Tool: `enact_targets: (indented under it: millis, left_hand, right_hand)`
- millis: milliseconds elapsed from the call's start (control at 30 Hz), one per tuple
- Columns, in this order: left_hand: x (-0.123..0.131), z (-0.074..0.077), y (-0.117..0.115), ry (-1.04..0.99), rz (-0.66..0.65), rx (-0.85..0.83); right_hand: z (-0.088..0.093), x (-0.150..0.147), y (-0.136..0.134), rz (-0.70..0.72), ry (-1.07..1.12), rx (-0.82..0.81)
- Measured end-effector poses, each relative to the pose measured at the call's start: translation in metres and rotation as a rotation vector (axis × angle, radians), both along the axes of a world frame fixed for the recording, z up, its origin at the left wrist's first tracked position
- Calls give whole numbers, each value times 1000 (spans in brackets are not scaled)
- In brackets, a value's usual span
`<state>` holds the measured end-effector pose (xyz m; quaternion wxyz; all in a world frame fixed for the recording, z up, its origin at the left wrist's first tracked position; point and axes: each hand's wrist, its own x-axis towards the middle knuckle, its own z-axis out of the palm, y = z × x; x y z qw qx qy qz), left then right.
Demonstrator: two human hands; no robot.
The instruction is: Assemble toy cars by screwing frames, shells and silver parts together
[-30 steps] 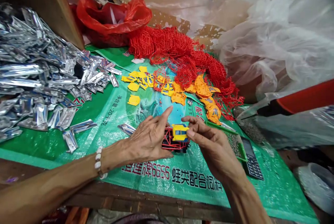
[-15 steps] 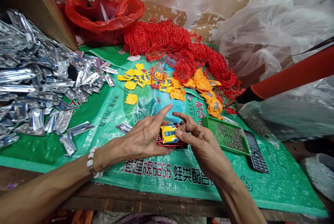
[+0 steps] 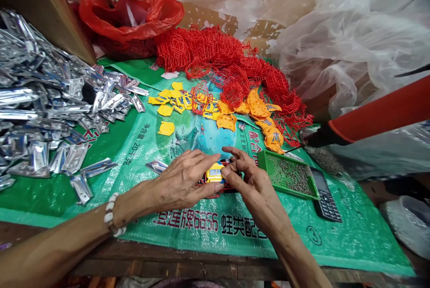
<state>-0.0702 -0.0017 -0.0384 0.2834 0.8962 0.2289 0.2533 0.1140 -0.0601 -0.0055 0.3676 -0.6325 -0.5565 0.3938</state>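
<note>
A small yellow panel with blue stripes and a printed window (image 3: 215,173) lies on a red wire-like plastic frame (image 3: 211,195) low on the green sheet. From the left, my left hand (image 3: 183,174) reaches over it, its thumb and forefinger closed about the panel's near and far edges. My right hand (image 3: 250,180) pinches the panel's right edge between thumb and fingertips. Dark parts show under the panel, largely covered by my fingers. Close behind my left hand lies a shiny silver strip (image 3: 156,166).
Silver parts (image 3: 40,100) are heaped at left, red frames (image 3: 208,50) at the back. Yellow panels (image 3: 166,127) and orange pieces (image 3: 258,104) lie between. At right are a green tray of screws (image 3: 289,176), a keypad phone (image 3: 325,196) and a red-handled electric screwdriver (image 3: 379,109).
My left hand's spread thumb and fingers have closed down over the yellow panel. My right hand stays at its right edge. The view has shifted slightly, and the screwdriver appears a little lower.
</note>
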Motion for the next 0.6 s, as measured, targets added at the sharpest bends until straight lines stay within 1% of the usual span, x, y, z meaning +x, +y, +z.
enact_targets:
  millis: [100, 200, 300, 367, 467, 533, 600]
  left_hand:
    - [0, 2, 1, -13, -19, 11]
    - [-1, 7, 0, -2, -34, 65]
    - [-1, 11, 0, -5, -33, 90]
    - [0, 11, 0, -8, -43, 90]
    - [-1, 8, 1, 26, -49, 83]
    - [-2, 6, 1, 45, -54, 68]
    - [-4, 5, 2, 50, -71, 54]
  right_hand:
    - [5, 3, 2, 94, -150, 48]
    - [9, 4, 4, 193, -303, 89]
    - [9, 3, 1, 199, -393, 158]
    - [6, 1, -3, 170, -418, 213]
    - [0, 2, -7, 81, -399, 290]
    - [-3, 5, -9, 103, -353, 317]
    - [-5, 9, -10, 182, -303, 323]
